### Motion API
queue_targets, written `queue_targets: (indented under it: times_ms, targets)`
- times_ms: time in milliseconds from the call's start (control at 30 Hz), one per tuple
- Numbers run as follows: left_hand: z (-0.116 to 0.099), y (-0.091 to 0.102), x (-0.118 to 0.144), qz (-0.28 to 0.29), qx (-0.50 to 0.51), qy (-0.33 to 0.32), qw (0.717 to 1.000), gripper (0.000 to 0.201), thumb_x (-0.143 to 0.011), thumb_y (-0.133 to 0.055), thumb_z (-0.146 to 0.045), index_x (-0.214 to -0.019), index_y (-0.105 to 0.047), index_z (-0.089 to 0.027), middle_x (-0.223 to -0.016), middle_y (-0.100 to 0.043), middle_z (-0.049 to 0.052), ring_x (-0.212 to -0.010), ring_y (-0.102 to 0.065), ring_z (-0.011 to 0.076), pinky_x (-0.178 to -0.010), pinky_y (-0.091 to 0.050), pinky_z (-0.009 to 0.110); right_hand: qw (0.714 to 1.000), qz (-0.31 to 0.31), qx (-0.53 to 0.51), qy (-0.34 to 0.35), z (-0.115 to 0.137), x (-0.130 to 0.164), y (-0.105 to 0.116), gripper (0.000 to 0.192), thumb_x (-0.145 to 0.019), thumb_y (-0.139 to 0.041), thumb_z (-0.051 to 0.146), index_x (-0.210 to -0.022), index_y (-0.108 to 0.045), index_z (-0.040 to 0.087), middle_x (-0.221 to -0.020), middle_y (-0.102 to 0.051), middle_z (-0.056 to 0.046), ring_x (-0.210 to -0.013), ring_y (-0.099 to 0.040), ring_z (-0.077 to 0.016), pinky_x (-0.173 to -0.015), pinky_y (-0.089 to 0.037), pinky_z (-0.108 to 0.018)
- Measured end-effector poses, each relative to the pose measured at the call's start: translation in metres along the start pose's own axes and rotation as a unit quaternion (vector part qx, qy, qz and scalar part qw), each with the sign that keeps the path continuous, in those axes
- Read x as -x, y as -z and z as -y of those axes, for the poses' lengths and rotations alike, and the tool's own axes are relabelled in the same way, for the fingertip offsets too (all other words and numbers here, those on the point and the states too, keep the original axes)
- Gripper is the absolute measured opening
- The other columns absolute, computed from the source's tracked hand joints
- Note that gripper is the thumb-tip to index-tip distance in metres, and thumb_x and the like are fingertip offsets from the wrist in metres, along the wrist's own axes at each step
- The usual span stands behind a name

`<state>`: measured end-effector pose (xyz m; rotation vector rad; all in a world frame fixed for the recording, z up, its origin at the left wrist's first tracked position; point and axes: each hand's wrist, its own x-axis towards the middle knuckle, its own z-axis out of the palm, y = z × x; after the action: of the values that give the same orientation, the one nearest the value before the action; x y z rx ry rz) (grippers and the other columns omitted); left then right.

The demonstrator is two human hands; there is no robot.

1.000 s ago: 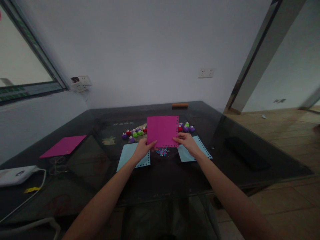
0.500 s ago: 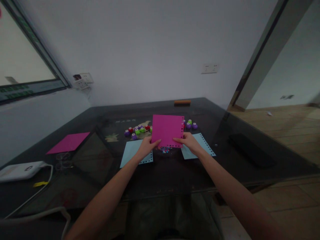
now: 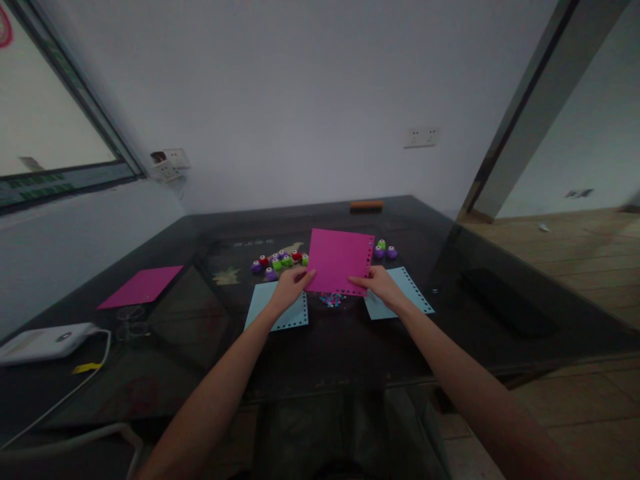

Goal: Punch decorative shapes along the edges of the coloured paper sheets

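Both hands hold a pink sheet (image 3: 339, 260), raised above the table, with holes along its right and bottom edges. My left hand (image 3: 292, 285) pinches its lower left edge, thumb in front. At its lower right, my right hand (image 3: 376, 283) is closed on it the same way. A light blue sheet (image 3: 261, 300) with punched edges lies under my left wrist, and another light blue sheet (image 3: 400, 287) is partly covered by my right hand. Small blue and pink pieces (image 3: 333, 301) lie in a pile just below the pink sheet.
Purple, green and red toy pieces with eyes (image 3: 280, 261) cluster behind my left hand; several more (image 3: 385, 251) sit right of the sheet. A second pink sheet (image 3: 141, 287), a white device (image 3: 47, 343) with a cable, a black object (image 3: 505, 301) and a brown bar (image 3: 366, 205) also rest on the table.
The held pink sheet has tilted slightly clockwise. My left hand has shifted its hold to the sheet's left edge. The whole view has moved a little.
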<state>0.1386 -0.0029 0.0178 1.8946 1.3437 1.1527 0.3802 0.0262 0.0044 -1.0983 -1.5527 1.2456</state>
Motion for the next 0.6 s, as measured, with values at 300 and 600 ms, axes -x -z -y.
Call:
queue_targets:
  times_ms: [300,600]
  targets:
    - [0.047,0.052,-0.014,-0.198,-0.034,0.081,0.976,0.027,-0.08,-0.05,-0.037,-0.084,-0.065,-0.015,-0.071,-0.068,0.005,-0.063,-0.063,0.0165,-0.062,-0.049,0.027,1.0,-0.016,0.008,0.017,-0.004,-0.004,0.001,0.037,-0.06,-0.074,0.042,-0.082,-0.071,0.012,-0.086,-0.072,-0.01,-0.076,-0.065,-0.0232,-0.075,-0.05,-0.038]
    - [0.081,0.078,-0.01,-0.164,-0.3,0.123,0.932,0.026,-0.07,-0.066,-0.033,-0.089,-0.065,-0.016,-0.082,-0.064,0.006,-0.076,-0.06,0.0191,-0.069,-0.045,0.028,1.0,-0.023,0.003,0.02,-0.013,-0.009,0.003,0.038,-0.061,-0.075,0.041,-0.086,-0.071,0.013,-0.089,-0.072,-0.011,-0.079,-0.066,-0.0233,-0.077,-0.051,-0.039]
